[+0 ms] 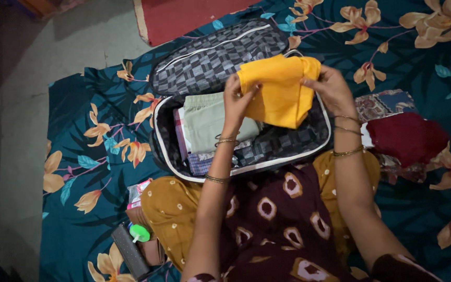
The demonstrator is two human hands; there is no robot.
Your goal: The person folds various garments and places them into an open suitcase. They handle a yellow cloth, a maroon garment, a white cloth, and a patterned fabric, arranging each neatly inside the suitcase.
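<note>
Hands both up over an open suitcase (246, 156), pinching a folded yellow garment (280, 89) between them: left hand (236, 99) closed on its left edge, fingers curled over the fold, thumb behind; right hand (332, 86) closed on the upper right corner, fingers tucked into the cloth. Each grip is tight on fabric, nothing else held. Garment hangs just above the suitcase's right half, not resting on it; held at two edges, likely so the fold stays flat and does not drop open. Directly under the left grip: a pale green folded garment (207, 120) lying in the left half of the case, with striped and checked cloth (199, 163) peeking out beneath it. Under the right grip the checked lining of the case floor (283, 141) shows bare, so that side looks free, the green stack taking up the rest. Beyond both grips the unzipped lid (210, 57) lies flat, open away from the person. Right of the right grip, off the case: a dark red cloth (405, 137) on a patterned piece, touching the case edge or just beside it, cannot tell. Below the left forearm, near the knee: a small packet (138, 192), a green-capped item (141, 233) and a dark flat bar-shaped object (129, 250). All on a teal floral sheet (418, 209) over the floor; red mat (184, 18) further off.
</note>
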